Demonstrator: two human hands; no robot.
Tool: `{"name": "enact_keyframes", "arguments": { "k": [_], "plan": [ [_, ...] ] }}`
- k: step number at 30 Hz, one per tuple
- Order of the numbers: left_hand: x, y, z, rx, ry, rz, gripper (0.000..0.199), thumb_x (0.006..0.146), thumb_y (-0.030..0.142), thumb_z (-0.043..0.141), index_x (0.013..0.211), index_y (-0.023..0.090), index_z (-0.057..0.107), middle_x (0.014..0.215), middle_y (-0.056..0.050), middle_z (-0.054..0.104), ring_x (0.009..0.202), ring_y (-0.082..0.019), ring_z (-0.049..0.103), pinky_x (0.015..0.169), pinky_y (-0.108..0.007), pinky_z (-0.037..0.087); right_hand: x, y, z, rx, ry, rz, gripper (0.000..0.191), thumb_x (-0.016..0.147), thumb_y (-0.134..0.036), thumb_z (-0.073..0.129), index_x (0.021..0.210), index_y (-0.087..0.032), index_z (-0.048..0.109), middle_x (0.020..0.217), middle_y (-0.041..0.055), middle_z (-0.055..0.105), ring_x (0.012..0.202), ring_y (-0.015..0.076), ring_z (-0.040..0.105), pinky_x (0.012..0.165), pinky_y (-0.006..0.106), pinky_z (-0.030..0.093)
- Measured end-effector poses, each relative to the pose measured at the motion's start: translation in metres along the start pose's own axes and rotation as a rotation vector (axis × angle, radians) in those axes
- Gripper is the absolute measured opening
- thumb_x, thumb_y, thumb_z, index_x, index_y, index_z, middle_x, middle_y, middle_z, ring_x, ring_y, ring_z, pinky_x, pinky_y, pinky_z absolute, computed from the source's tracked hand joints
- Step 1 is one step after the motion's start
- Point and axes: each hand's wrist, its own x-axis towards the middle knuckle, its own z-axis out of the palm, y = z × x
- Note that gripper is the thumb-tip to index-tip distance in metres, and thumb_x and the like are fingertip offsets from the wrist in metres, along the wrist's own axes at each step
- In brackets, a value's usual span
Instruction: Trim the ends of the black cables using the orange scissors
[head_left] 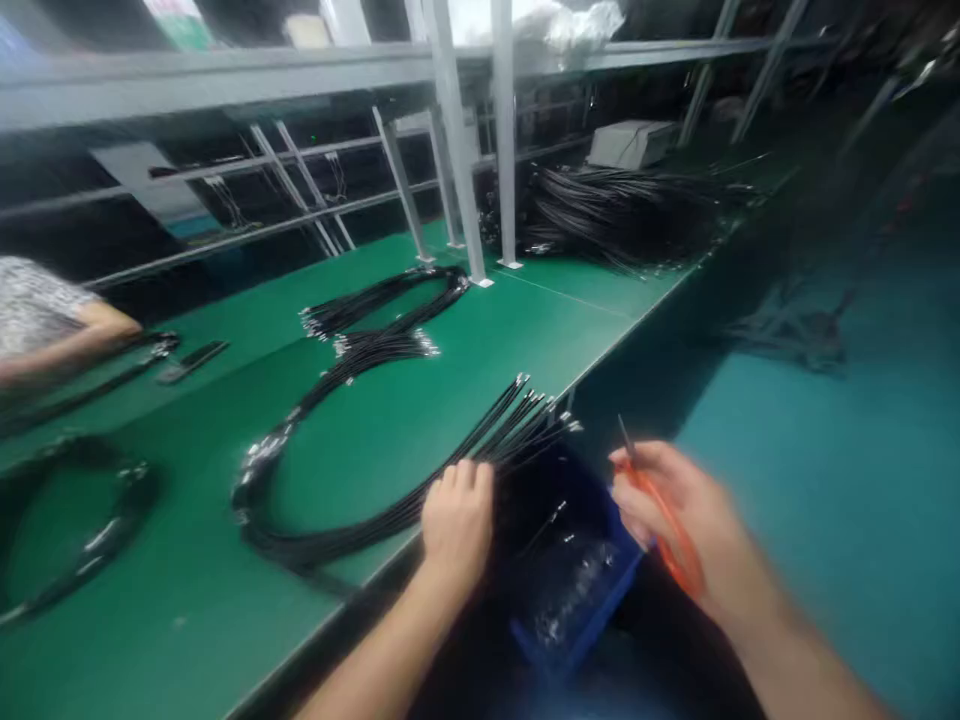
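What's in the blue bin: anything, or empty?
Not empty: small pale bits show inside the blue bin. Too blurred to tell what they are.

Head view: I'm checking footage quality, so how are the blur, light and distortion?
Head view: coil at lower left smeared, cables at the left hand clearer; head view: upper right dim, blue bin partly in shadow below the green table; head view: shelf seems stretched toward the upper left corner, perhaps from a wide lens.
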Motion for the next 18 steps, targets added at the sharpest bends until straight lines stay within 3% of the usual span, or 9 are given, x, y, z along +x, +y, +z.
{"name": "enact_keyframes", "arguments": {
  "k": [5,11,18],
  "plan": [
    [-0.002,-0.01,-0.004,-0.028,-0.019,0.047,0.017,0.087,0.014,0.047,0.077,0.02,0.059,0.078,-0.006,0.06,0.077,-0.024,0.053,0.068,-0.036,0.036,0.0,0.003,-0.002,0.06,-0.014,-0.037,0.026,0.076,-0.031,0.072,0.095,-0.023,0.056,0.062,-0.0072,0.05,0.047,0.0069,0.042,0.046,0.022,0.03],
    [0.002,-0.012,-0.011,-0.13,-0.077,-0.02,0.009,0.086,0.018,0.05,0.085,0.02,0.059,0.085,-0.004,0.062,0.082,-0.021,0.057,0.067,-0.031,0.039,-0.003,0.002,-0.002,0.096,-0.036,-0.002,0.028,0.075,-0.032,0.073,0.095,-0.022,0.056,0.063,-0.0053,0.052,0.048,0.008,0.042,0.047,0.023,0.031],
    [0.005,-0.066,-0.041,-0.228,-0.203,-0.175,0.006,0.085,0.024,0.053,0.082,0.025,0.059,0.08,0.002,0.063,0.07,-0.015,0.059,0.056,-0.023,0.037,-0.003,0.005,-0.005,0.102,-0.013,-0.004,0.027,0.075,-0.032,0.073,0.095,-0.023,0.058,0.059,-0.0049,0.052,0.048,0.0086,0.042,0.047,0.023,0.03]
  ]
}}
